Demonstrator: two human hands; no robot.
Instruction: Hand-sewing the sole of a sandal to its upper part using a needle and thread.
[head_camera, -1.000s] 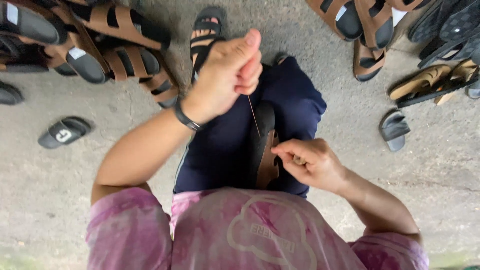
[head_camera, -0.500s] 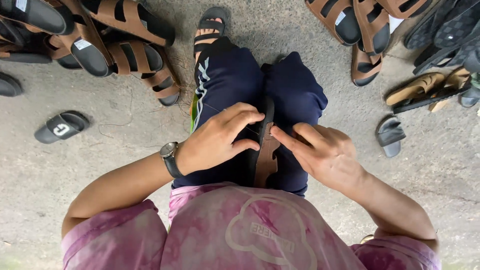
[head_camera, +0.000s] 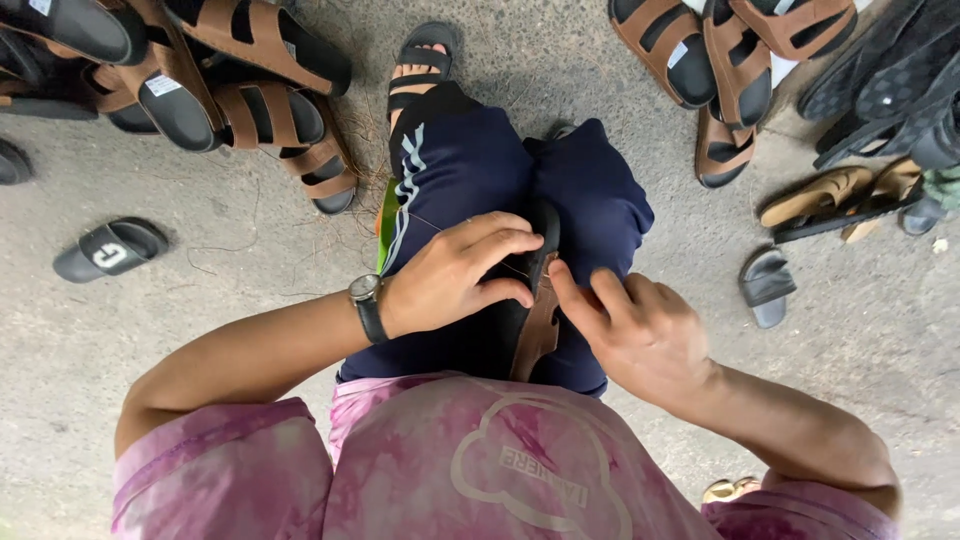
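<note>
A brown sandal with a black sole (head_camera: 540, 320) stands on edge between my knees, on my dark blue trousers (head_camera: 590, 190). My left hand (head_camera: 455, 270), with a wristwatch on the wrist, grips the sandal's upper part with its fingers curled over the sole edge. My right hand (head_camera: 635, 330) rests against the sandal's right side, forefinger and thumb pressed to the sole edge. A thin thread shows faintly near my left fingers. I cannot make out a needle.
Concrete floor all round. A heap of brown strap sandals (head_camera: 240, 90) lies at the upper left and another heap (head_camera: 730, 60) at the upper right. Single black slides lie at the left (head_camera: 110, 250) and right (head_camera: 765, 285). My foot in a black sandal (head_camera: 420, 65) is ahead.
My left hand, raised high with a thread a second ago, has come down onto the sandal. My right hand has shifted up to the sole edge. The camera view moved slightly.
</note>
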